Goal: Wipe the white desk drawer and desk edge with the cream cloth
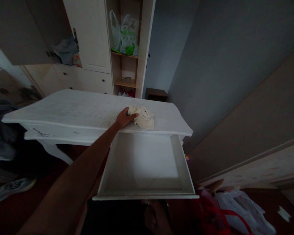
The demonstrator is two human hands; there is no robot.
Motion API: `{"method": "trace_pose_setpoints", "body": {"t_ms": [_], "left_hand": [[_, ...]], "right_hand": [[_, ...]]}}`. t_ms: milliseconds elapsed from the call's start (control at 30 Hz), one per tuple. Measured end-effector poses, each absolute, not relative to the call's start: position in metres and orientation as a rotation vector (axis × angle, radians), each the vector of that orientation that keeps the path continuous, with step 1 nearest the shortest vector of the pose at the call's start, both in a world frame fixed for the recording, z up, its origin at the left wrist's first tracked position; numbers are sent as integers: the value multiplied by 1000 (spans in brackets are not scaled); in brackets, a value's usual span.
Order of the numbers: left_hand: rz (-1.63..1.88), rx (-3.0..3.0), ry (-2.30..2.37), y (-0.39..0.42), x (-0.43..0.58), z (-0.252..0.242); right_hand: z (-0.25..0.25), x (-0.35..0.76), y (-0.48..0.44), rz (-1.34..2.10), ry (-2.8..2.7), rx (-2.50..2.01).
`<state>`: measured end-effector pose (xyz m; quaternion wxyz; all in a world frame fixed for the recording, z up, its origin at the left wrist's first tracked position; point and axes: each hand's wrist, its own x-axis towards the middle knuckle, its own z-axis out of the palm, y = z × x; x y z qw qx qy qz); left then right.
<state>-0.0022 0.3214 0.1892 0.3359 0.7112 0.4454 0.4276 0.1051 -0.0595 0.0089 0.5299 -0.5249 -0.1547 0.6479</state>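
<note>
Here, left hand [124,117] grips crumpled cloth [144,117]; right hand [155,214], grip unclear, below drawer [152,160] jutting nearward, long front edge [127,197] crosswise.

A plain cream is shown by the cloth [145,118]. White is seen on the drawer [149,160] and on the worktop [88,104], which is mottled with faint grey toward the left. On the far shelf [131,55], of pale brown, a whitish carrier bag [129,37] is printed in green. The far wall [171,36] is tinted blue-grey. At near right, red is shown by a handled bag [209,213], dark red by the floor [271,203].
</note>
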Motion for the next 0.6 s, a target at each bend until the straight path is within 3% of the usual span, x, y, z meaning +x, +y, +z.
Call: {"method": "trace_pose_setpoints", "body": {"t_ms": [300,467,600], "left_hand": [[989,2037,1258,313,1,196],[727,2153,1663,290,16,221],[853,2453,1804,263,40,243]], "right_hand": [[-11,114,-54,1616,-461,-1276],[-6,114,-56,1640,-514,-1265],[3,119,-54,1642,-591,-1264]]}}
